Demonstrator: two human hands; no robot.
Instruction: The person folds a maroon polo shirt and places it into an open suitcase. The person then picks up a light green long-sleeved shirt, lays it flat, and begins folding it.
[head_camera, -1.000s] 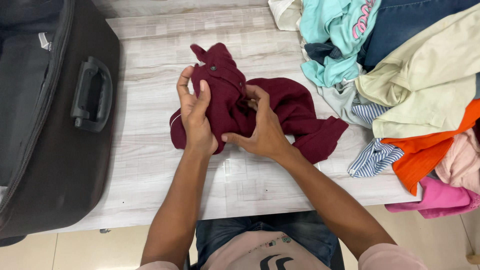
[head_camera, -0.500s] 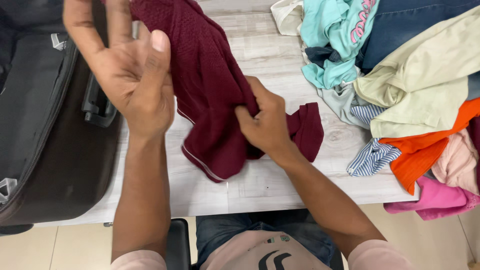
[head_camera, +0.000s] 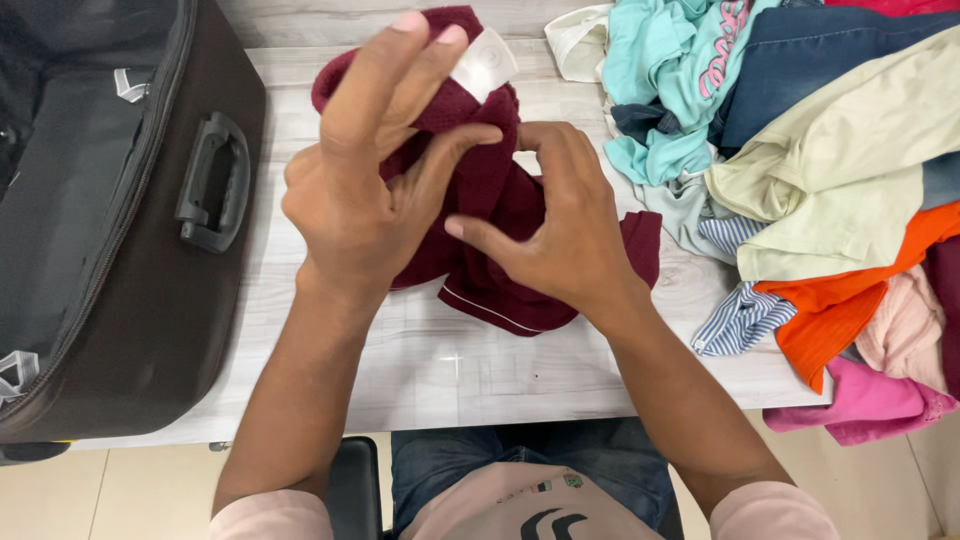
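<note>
While the maroon shirt (head_camera: 480, 200) hangs bunched just above the table (head_camera: 440, 370), the left hand (head_camera: 360, 200) pinches its upper left part; the right hand (head_camera: 560, 230) clenches its right side.

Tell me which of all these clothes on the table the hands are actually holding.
The maroon garment in the middle of the table. Both hands grip it, while the other clothes lie untouched in the pile to the right.

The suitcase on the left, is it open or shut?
Open: the suitcase shows its unzipped edge and dark inside at the left, beside the handle.
</note>
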